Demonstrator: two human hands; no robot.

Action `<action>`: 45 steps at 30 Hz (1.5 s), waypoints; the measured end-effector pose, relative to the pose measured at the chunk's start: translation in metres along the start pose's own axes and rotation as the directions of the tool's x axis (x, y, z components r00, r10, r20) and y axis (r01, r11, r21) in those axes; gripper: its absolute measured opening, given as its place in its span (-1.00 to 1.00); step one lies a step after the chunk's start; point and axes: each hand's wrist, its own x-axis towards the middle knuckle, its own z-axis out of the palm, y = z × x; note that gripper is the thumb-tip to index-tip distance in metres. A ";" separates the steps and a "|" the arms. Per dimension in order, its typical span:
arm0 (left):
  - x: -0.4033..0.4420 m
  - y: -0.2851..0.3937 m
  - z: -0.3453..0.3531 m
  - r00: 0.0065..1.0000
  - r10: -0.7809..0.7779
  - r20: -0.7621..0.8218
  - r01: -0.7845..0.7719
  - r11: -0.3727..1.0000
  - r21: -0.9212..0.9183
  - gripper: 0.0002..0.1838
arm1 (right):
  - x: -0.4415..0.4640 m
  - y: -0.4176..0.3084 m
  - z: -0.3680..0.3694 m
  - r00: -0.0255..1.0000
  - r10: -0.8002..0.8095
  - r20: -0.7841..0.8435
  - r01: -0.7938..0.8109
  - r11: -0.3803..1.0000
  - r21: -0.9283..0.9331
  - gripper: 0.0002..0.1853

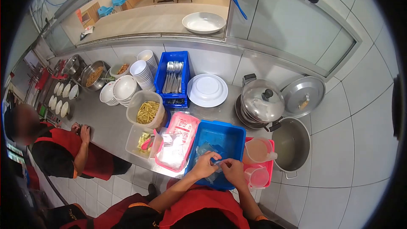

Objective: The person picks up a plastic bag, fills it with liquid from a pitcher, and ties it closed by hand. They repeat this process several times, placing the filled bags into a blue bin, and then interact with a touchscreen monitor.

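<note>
A: So what's being held, exactly?

B: A thin, clear plastic bag (204, 149), by the looks of it. It's pinched between thumb and fingers by the left hand (204, 165), and another bit is gripped at the fingertips by the right hand (233, 172). The two are held nearly touching, fingers curled in.

A: And where's the bag sitting?

B: Right at the hands and under them, inside a deep blue rectangular plastic tub (216, 131). More crumpled clear film can be seen below the fingers, but whether it's all one bag can't be told.

A: Anything next to that?

B: Just left of the hands, a pink rectangular plastic tray (169, 166) is filled with white packaging printed in red. Just to the right, a translucent plastic pitcher of brownish liquid (256, 150) and a smaller pinkish clear pitcher (256, 177) are held in a red tray (271, 168). Past those, a big open metal pot (297, 129) is partly filled with cloudy liquid.

A: Further out?

B: Beyond the hands, a shiny steel lidded pot (259, 101) and a white round plate (207, 90) are set down. Well off left, a co-worker in a red apron (96, 157) can be seen, hands close together; what's held there can't be made out.
</note>
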 end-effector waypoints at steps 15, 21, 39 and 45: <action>-0.001 -0.010 -0.010 0.962 -0.229 0.151 0.263 0.927 -0.269 -0.91 | -0.008 -0.015 -0.010 0.981 0.087 0.174 -0.092 0.996 0.021 -0.78; -0.001 -0.004 -0.008 0.975 -0.212 0.067 0.222 0.913 -0.341 -0.89 | -0.009 -0.020 -0.009 0.989 -0.147 0.027 0.149 0.977 -0.154 -0.83; -0.004 0.015 -0.017 0.982 0.124 -0.146 -0.097 0.980 0.176 -0.89 | -0.016 -0.015 -0.014 0.983 -0.174 0.052 0.181 0.951 -0.249 -0.84; -0.006 0.021 -0.015 0.999 -0.041 -0.029 0.042 0.998 0.037 -0.92 | -0.011 -0.010 -0.018 0.945 -0.326 -0.001 0.300 0.869 -0.394 -0.79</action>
